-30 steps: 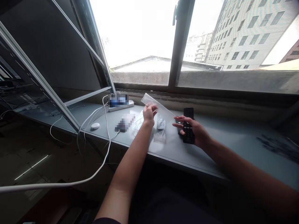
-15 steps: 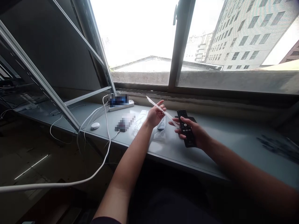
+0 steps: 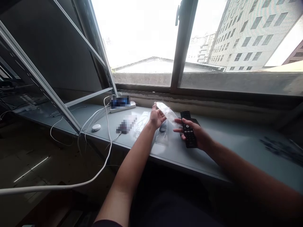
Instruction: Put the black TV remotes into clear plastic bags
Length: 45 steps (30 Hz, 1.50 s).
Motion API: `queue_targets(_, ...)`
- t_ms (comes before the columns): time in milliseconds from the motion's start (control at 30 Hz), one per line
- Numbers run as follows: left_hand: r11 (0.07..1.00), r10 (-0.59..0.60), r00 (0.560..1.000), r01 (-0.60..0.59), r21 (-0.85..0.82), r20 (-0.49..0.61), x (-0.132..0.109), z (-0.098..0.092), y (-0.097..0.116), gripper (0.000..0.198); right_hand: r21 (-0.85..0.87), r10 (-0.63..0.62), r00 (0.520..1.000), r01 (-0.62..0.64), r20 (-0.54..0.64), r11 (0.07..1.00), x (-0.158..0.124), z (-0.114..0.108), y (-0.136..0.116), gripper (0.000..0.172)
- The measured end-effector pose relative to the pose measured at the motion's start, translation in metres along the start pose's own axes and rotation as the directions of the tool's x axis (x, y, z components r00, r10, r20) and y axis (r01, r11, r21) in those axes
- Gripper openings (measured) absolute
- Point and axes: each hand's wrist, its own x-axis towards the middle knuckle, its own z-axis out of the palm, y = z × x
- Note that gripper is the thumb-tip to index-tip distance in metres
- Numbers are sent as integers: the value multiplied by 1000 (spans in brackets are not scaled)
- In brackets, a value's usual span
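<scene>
My right hand (image 3: 197,134) is wrapped round a black remote control (image 3: 188,129), held just above the grey counter (image 3: 232,142). My left hand (image 3: 156,117) holds a long clear plastic bag (image 3: 167,111), whose other end meets the fingertips of my right hand by the remote. Under the bag, a second remote inside clear plastic (image 3: 163,131) lies on the counter.
A white power strip (image 3: 121,105) sits near the window with white cables (image 3: 104,126) trailing off the counter's edge. A white mouse-like object (image 3: 96,127) and a blurred item (image 3: 126,124) lie to the left. Metal frame bars (image 3: 47,88) slant across the left side.
My left hand has turned the clear bag from flat to edge-on to a curved, opened shape near the remote. My right hand has tilted the remote and brought it closer to the bag.
</scene>
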Motion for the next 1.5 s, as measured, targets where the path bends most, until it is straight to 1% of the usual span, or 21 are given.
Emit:
queue_targets(67,1000,23,1000,-23,20,-19,3,-1,-2,40,-18,-2,1000,2,20,1000,1,-1,1,27)
queue_targets(133,997,66,994,-63,43,-85,6,-3,-4,25,-22,-12,999,14,52,1000,2,-1,3,25)
queue_targets(167,995,94,987,-88,50,-129,8,-4,-5,24,-19,-21,998,22,62,1000,2,-2,3,24)
queue_targets(267,986,167,959,-167,20,-230,12,-7,-4,31,3,-33,998,33,57,999,3,-3,3,23)
queue_targets(367,972,192,941,-222,-79,-279,11,-9,1,36,43,-22,999,20,30,999,4,-4,2,25)
queue_targets(433,964,179,941,-226,-138,-287,8,-9,5,38,67,-12,1000,12,7,998,5,-4,0,26)
queue_targets(500,964,151,953,-200,-173,-263,5,-9,7,39,76,-8,1000,9,-21,997,6,-4,0,24)
queue_targets(567,971,126,972,-162,-176,-200,3,-9,7,42,69,-8,999,11,-42,998,6,-5,0,22)
queue_targets(633,978,109,987,-128,-164,-119,1,-7,6,48,55,-7,1000,9,-31,998,6,-6,1,23)
queue_targets(733,987,76,997,-73,-142,12,-4,-3,4,53,23,3,999,-4,37,1000,4,-6,2,24)
queue_targets(867,991,49,986,-29,-128,158,-15,5,3,39,-30,40,992,-37,122,999,-1,-4,2,26)
queue_targets(933,991,63,977,-36,-133,202,-20,9,4,40,-41,60,985,-54,163,998,-3,-3,2,29)
queue_targets(967,991,72,977,-47,-127,203,-22,10,5,42,-50,67,981,-59,181,997,-4,-3,2,31)
queue_targets(1033,992,89,982,-73,-101,167,-24,11,7,48,-89,89,974,-72,206,993,-6,-2,2,37)
queue_targets(1133,991,94,988,-81,-108,123,-22,10,8,54,-158,132,969,-100,210,982,-9,-1,0,48)
queue_targets(1200,986,78,988,-57,-154,133,-19,9,7,51,-174,146,969,-111,199,978,-10,1,-2,51)
queue_targets(1300,982,52,989,-26,-188,138,-14,7,6,39,-167,137,977,-109,163,980,-10,1,-3,50)
queue_targets(1367,987,38,992,-18,-161,120,-11,5,6,41,-148,130,983,-111,127,983,-9,1,-3,50)
queue_targets(1467,998,-5,997,10,-62,78,-7,2,4,54,-111,132,989,-124,68,986,-7,0,-3,51)
queue_targets(1500,1000,-17,998,18,-22,58,-6,1,3,53,-105,132,990,-126,50,986,-6,-1,-3,51)
